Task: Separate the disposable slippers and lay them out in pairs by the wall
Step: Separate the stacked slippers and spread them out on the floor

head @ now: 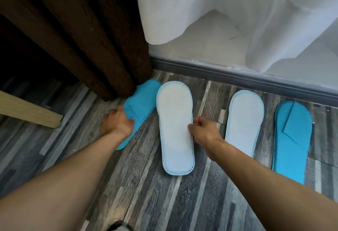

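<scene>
Four flat disposable slippers are lying on the wood-pattern floor along the grey skirting board.

The left hand, blurred, is resting closed-looking on the blue-side-up slipper at about 10 o'clock from frame centre; whether it is gripping or only pressing I cannot tell. That slipper's toe is tucking under the brown curtain.

The right hand is pinching the right edge of the sole-up white slipper between thumb and fingertips, at mid-length.

To 3 o'clock, a second sole-up slipper and a blue-side-up slipper are lying apart, side by side.

Judgement: these appear very light, thin and pliable, likely sagging if lifted by one end. The stitched rim looks the firmest hold; a mid-length edge pinch is suiting it. The folded strap seems flimsy and unsuitable for pulling.
</scene>
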